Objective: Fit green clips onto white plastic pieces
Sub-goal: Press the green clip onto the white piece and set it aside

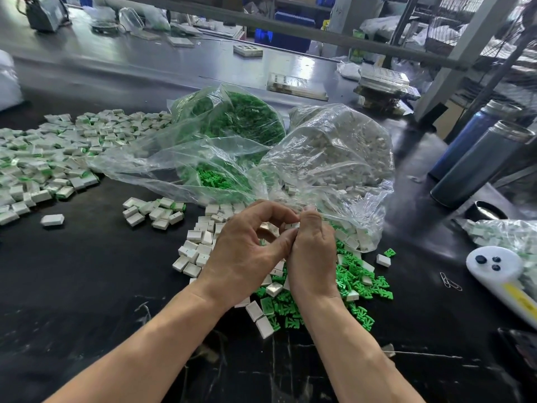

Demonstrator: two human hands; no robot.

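My left hand (pixel 247 251) and my right hand (pixel 312 254) meet above the black table, fingertips together on one small white plastic piece (pixel 291 226). Both hands pinch it; whether a green clip sits in it is hidden by the fingers. Loose green clips (pixel 360 286) lie scattered under and right of my hands. Loose white pieces (pixel 194 251) lie to the left of my hands. A large spread of white pieces with green clips fitted (pixel 43 158) covers the table's left side.
Two clear plastic bags stand behind my hands, one with green clips (pixel 241 120), one with white pieces (pixel 340 152). Two dark flasks (pixel 476 167) stand at the right. A white device (pixel 499 271) and another bag of pieces (pixel 505 234) lie at the right edge.
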